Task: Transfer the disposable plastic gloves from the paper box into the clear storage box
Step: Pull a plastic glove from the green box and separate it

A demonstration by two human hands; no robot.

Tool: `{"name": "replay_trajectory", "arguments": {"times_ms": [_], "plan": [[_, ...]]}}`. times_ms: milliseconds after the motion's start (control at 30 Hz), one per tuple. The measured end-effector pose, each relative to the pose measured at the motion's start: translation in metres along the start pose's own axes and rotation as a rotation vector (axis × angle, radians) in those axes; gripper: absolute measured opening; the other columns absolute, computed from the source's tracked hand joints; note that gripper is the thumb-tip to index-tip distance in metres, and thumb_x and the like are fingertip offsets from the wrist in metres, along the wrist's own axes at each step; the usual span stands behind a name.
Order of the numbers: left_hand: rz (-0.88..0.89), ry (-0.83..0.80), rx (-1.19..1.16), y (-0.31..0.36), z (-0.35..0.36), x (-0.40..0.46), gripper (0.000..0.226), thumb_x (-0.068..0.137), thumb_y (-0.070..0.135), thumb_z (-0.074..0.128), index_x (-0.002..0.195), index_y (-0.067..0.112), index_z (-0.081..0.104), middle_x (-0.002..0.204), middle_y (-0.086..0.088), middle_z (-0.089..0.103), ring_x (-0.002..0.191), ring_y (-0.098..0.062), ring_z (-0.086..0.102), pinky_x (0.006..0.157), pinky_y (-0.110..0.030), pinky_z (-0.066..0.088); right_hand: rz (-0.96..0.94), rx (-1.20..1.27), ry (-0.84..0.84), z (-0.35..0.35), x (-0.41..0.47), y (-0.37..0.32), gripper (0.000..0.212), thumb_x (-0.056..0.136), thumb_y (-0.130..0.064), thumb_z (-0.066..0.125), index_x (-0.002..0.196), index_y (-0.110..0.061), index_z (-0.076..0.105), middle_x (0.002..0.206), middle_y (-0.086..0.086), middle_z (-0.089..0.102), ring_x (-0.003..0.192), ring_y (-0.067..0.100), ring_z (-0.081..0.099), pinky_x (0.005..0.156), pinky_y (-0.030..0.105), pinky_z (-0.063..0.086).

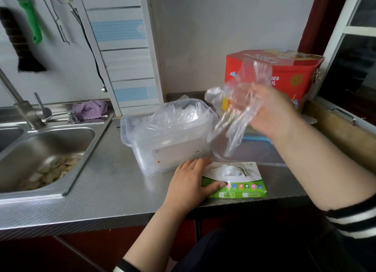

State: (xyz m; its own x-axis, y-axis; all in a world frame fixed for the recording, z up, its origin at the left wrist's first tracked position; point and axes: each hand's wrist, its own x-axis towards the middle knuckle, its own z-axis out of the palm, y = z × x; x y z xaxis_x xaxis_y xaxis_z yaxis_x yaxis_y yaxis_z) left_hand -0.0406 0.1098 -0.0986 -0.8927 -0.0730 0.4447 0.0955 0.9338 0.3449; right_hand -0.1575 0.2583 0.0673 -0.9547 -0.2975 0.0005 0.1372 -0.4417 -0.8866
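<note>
Right hand (pixel 270 111) clutching clear gloves (pixel 242 101), raised beside open storage box (pixel 168 141), itself part-filled. Left hand (pixel 191 180) flat on green paper box (pixel 238 182) near counter (pixel 114 182) edge.

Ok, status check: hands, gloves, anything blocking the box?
Left hand flat on green paper box. Right hand holds thin clear plastic gloves just right of open clear storage box, already part full. Nothing blocking.
</note>
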Motion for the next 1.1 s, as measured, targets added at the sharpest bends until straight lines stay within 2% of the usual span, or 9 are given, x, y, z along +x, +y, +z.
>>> {"name": "replay_trajectory", "arguments": {"times_ms": [100, 233, 333, 433, 533, 667, 800, 933, 1100], "plan": [[-0.005, -0.018, -0.007, 0.002, -0.002, 0.001, 0.073, 0.074, 0.077, 0.045, 0.121, 0.023, 0.057, 0.117, 0.010, 0.063, 0.111, -0.015, 0.054, 0.097, -0.025, 0.033, -0.337, -0.121, 0.043, 0.042, 0.007, -0.012, 0.014, 0.082, -0.028, 0.067, 0.081, -0.014, 0.065, 0.079, 0.004, 0.062, 0.075, 0.017, 0.059, 0.072, 0.031, 0.045], [-0.006, -0.033, -0.009, 0.001, -0.002, 0.001, 0.071, 0.075, 0.077, 0.046, 0.119, 0.022, 0.057, 0.114, 0.007, 0.063, 0.109, -0.017, 0.054, 0.096, -0.027, 0.036, -0.725, -0.777, -0.209, 0.110, 0.017, 0.019, 0.015, 0.094, -0.023, 0.054, 0.095, -0.014, 0.067, 0.094, 0.005, 0.065, 0.084, 0.018, 0.059, 0.073, 0.028, 0.042], [-0.004, -0.016, -0.032, 0.000, -0.003, 0.001, 0.065, 0.075, 0.074, 0.050, 0.116, 0.024, 0.057, 0.110, 0.007, 0.064, 0.106, -0.017, 0.055, 0.093, -0.029, 0.038, -0.463, -1.428, -0.557, 0.136, 0.032, 0.066, 0.023, 0.096, -0.039, 0.053, 0.104, -0.020, 0.061, 0.122, 0.010, 0.057, 0.113, 0.027, 0.053, 0.085, 0.028, 0.039], [0.006, -0.007, -0.034, -0.001, -0.003, 0.000, 0.063, 0.076, 0.074, 0.049, 0.115, 0.025, 0.058, 0.107, 0.008, 0.064, 0.104, -0.016, 0.056, 0.091, -0.029, 0.039, 0.060, -1.732, -0.872, 0.142, 0.030, 0.092, 0.088, 0.085, -0.076, 0.037, 0.151, -0.019, 0.026, 0.155, 0.001, 0.030, 0.141, 0.022, 0.030, 0.111, 0.032, 0.025], [0.017, 0.014, -0.030, -0.002, -0.002, -0.001, 0.064, 0.076, 0.074, 0.048, 0.114, 0.023, 0.059, 0.103, 0.007, 0.064, 0.101, -0.016, 0.056, 0.089, -0.029, 0.041, 0.396, -1.573, -0.767, 0.140, 0.027, 0.093, 0.087, 0.082, -0.081, 0.025, 0.144, -0.022, 0.037, 0.133, -0.001, 0.042, 0.122, 0.018, 0.040, 0.097, 0.028, 0.027], [0.025, 0.007, -0.039, -0.004, -0.003, 0.000, 0.066, 0.076, 0.074, 0.047, 0.116, 0.024, 0.059, 0.107, 0.007, 0.064, 0.103, -0.016, 0.056, 0.091, -0.030, 0.040, 0.172, -1.448, -0.685, 0.136, 0.041, 0.096, 0.060, 0.098, -0.060, 0.027, 0.129, -0.021, 0.059, 0.137, 0.000, 0.051, 0.125, 0.019, 0.045, 0.106, 0.028, 0.029], [0.020, 0.022, -0.046, -0.004, -0.001, 0.000, 0.065, 0.075, 0.075, 0.049, 0.114, 0.023, 0.059, 0.106, 0.007, 0.064, 0.102, -0.017, 0.055, 0.090, -0.029, 0.040, 0.071, -1.119, -0.376, 0.127, 0.063, 0.096, 0.026, 0.094, -0.020, 0.054, 0.114, -0.008, 0.066, 0.095, 0.002, 0.060, 0.078, 0.013, 0.057, 0.069, 0.016, 0.045], [0.013, 0.033, -0.040, -0.004, 0.000, 0.000, 0.066, 0.074, 0.075, 0.050, 0.112, 0.023, 0.059, 0.105, 0.008, 0.064, 0.101, -0.016, 0.055, 0.088, -0.027, 0.038, 0.147, -0.813, -0.209, 0.110, 0.068, 0.087, 0.007, 0.085, -0.025, 0.065, 0.078, -0.024, 0.066, 0.071, -0.006, 0.059, 0.067, 0.009, 0.062, 0.084, 0.032, 0.043], [-0.003, 0.012, -0.069, -0.004, -0.001, 0.001, 0.067, 0.073, 0.075, 0.051, 0.114, 0.023, 0.059, 0.108, 0.007, 0.064, 0.106, -0.016, 0.055, 0.091, -0.027, 0.037, 0.372, -0.706, -0.373, 0.103, 0.067, 0.070, 0.006, 0.097, -0.022, 0.050, 0.099, -0.021, 0.056, 0.085, -0.009, 0.067, 0.085, 0.009, 0.064, 0.107, 0.050, 0.023]]}}
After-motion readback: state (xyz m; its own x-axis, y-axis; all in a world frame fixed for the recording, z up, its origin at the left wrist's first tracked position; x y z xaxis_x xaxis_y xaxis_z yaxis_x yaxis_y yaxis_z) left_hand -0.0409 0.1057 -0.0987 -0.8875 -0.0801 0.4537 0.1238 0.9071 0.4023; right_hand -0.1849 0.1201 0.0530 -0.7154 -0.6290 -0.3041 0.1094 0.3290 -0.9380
